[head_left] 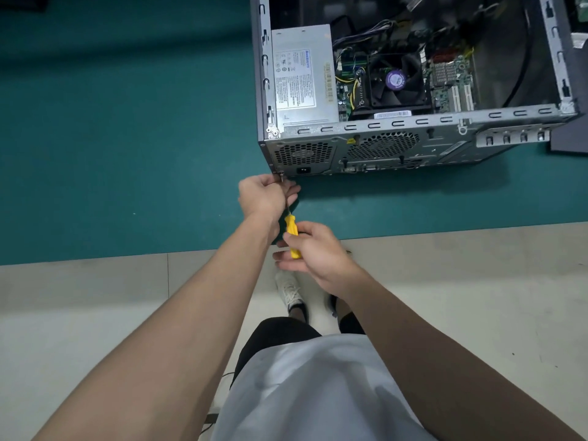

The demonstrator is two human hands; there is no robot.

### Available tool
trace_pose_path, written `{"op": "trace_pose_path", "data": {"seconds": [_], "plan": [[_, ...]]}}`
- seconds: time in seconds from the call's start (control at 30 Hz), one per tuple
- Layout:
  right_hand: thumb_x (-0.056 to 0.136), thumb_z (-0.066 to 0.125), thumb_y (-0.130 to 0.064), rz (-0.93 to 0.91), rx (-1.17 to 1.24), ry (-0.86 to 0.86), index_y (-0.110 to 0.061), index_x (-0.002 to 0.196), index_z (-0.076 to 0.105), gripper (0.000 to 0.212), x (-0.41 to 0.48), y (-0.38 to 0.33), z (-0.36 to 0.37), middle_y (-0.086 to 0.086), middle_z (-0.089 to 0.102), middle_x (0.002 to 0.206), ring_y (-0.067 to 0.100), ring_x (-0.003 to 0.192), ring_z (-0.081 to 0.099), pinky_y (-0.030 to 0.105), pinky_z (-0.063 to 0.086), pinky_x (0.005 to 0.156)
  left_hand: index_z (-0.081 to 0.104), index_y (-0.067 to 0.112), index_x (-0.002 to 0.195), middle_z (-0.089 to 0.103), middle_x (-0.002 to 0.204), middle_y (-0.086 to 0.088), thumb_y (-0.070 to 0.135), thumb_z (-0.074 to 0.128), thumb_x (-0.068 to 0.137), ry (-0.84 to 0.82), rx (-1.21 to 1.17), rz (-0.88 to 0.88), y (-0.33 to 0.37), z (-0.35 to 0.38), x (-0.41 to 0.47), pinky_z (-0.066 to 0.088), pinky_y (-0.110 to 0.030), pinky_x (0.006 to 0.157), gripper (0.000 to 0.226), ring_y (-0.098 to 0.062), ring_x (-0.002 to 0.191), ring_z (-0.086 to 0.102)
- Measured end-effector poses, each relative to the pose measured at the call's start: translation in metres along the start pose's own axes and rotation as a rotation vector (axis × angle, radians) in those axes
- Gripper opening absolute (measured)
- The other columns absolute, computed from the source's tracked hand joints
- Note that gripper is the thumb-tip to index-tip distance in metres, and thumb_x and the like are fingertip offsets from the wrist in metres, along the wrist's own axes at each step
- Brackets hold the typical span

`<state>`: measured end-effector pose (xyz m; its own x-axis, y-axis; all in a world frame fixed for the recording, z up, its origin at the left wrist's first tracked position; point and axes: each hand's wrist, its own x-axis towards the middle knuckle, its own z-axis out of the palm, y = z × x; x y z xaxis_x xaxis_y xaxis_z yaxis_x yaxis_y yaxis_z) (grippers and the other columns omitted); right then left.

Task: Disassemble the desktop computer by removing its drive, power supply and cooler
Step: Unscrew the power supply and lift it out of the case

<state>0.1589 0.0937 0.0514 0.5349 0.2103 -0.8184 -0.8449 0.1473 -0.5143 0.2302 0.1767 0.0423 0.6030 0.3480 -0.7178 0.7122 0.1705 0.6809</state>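
Observation:
The open desktop case (375,125) lies on its side on the green mat. Inside it, the grey power supply (302,78) sits at the left, and the black cooler fan (396,81) with a purple centre label sits in the middle. My right hand (313,249) grips the yellow handle of a screwdriver (292,233). Its shaft runs up to a screw at the lower left corner of the case's rear panel. My left hand (265,194) pinches the shaft near the tip, right at that corner. The drive is not visible.
The green mat (127,138) covers the table, whose front edge runs just below my hands. A dark panel (569,138) lies at the right of the case. Loose cables (366,43) fill the case interior. My shoes and pale floor tiles show below.

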Motion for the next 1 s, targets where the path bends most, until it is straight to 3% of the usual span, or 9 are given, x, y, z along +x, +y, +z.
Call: {"op": "trace_pose_path", "data": {"seconds": [0.07, 0.13, 0.23, 0.3, 0.47, 0.67, 0.77, 0.87, 1.0], "plan": [[0.097, 0.045, 0.003, 0.019, 0.002, -0.059, -0.003, 0.116, 0.049, 0.02, 0.0007, -0.0023, -0.0032, 0.017, 0.059, 0.106, 0.026, 0.079, 0.067, 0.032, 0.059, 0.073, 0.06, 0.001, 0.082, 0.069, 0.084, -0.014, -0.012, 0.05, 0.094, -0.097, -0.095, -0.025, -0.0001, -0.0037, -0.0008, 0.06, -0.024, 0.069, 0.02, -0.019, 0.073, 0.071], [0.094, 0.048, 0.006, -0.005, -0.086, 0.002, -0.005, 0.111, 0.049, 0.021, 0.0035, -0.0028, -0.0036, 0.016, 0.059, 0.1, 0.025, 0.074, 0.068, 0.03, 0.06, 0.07, 0.06, 0.0, 0.084, 0.069, 0.084, -0.014, -0.012, 0.052, 0.093, -0.116, -0.105, -0.023, -0.0005, -0.0063, -0.0003, 0.06, -0.027, 0.071, 0.017, -0.02, 0.074, 0.072], [0.09, 0.058, 0.006, -0.049, -0.19, 0.13, -0.008, 0.1, 0.051, 0.019, 0.0061, 0.0008, 0.0016, 0.01, 0.059, 0.089, 0.023, 0.066, 0.069, 0.036, 0.061, 0.068, 0.065, 0.003, 0.078, 0.071, 0.081, -0.013, -0.008, 0.067, 0.084, 0.045, 0.037, 0.018, 0.0001, -0.0033, 0.0014, 0.061, -0.03, 0.067, 0.013, -0.022, 0.072, 0.073], [0.09, 0.06, 0.003, -0.054, -0.151, 0.141, -0.007, 0.099, 0.052, 0.016, 0.0068, 0.0041, 0.0032, 0.013, 0.061, 0.093, 0.023, 0.068, 0.07, 0.035, 0.06, 0.066, 0.064, 0.004, 0.074, 0.071, 0.079, -0.012, -0.007, 0.07, 0.083, 0.101, 0.067, 0.034, 0.0003, -0.0008, 0.0013, 0.059, -0.028, 0.062, 0.015, -0.02, 0.069, 0.073], [0.097, 0.047, 0.001, -0.007, 0.003, -0.037, -0.003, 0.111, 0.052, 0.015, 0.0043, 0.0027, -0.0041, 0.017, 0.062, 0.101, 0.025, 0.08, 0.069, 0.031, 0.059, 0.074, 0.059, -0.002, 0.084, 0.068, 0.081, -0.016, -0.008, 0.053, 0.095, -0.101, -0.117, -0.04, 0.003, -0.0052, -0.0001, 0.06, -0.025, 0.064, 0.014, -0.02, 0.07, 0.071], [0.087, 0.063, 0.004, -0.082, -0.177, 0.153, -0.009, 0.093, 0.053, 0.017, 0.0045, 0.0039, 0.002, 0.011, 0.059, 0.087, 0.028, 0.074, 0.07, 0.04, 0.06, 0.077, 0.064, 0.001, 0.082, 0.072, 0.081, -0.012, -0.006, 0.067, 0.086, 0.031, 0.05, 0.006, 0.0011, -0.0041, 0.0013, 0.06, -0.028, 0.064, 0.008, -0.021, 0.069, 0.073], [0.095, 0.052, 0.0, -0.055, -0.061, 0.039, -0.007, 0.096, 0.054, 0.007, 0.0027, 0.0024, 0.0026, 0.016, 0.061, 0.096, 0.03, 0.084, 0.067, 0.037, 0.057, 0.082, 0.062, 0.001, 0.084, 0.07, 0.081, -0.013, -0.005, 0.059, 0.093, -0.019, 0.029, 0.0, 0.0023, -0.0037, 0.0017, 0.058, -0.025, 0.062, 0.011, -0.019, 0.069, 0.073], [0.097, 0.045, 0.002, -0.027, -0.045, -0.015, -0.005, 0.108, 0.05, 0.014, 0.0022, -0.0016, 0.001, 0.019, 0.06, 0.103, 0.034, 0.09, 0.067, 0.034, 0.058, 0.078, 0.06, 0.0, 0.087, 0.069, 0.085, -0.016, -0.006, 0.052, 0.096, -0.13, -0.055, -0.022, 0.0027, -0.0087, 0.0019, 0.06, -0.027, 0.072, 0.013, -0.022, 0.076, 0.072], [0.087, 0.066, 0.0, -0.072, -0.231, 0.162, -0.011, 0.09, 0.052, 0.018, 0.0058, -0.0022, 0.005, 0.011, 0.061, 0.092, 0.025, 0.072, 0.067, 0.038, 0.06, 0.071, 0.066, 0.0, 0.085, 0.072, 0.085, -0.015, -0.004, 0.064, 0.088, -0.013, 0.008, -0.014, 0.0015, -0.0077, 0.0041, 0.061, -0.03, 0.069, 0.006, -0.023, 0.073, 0.073]]}}
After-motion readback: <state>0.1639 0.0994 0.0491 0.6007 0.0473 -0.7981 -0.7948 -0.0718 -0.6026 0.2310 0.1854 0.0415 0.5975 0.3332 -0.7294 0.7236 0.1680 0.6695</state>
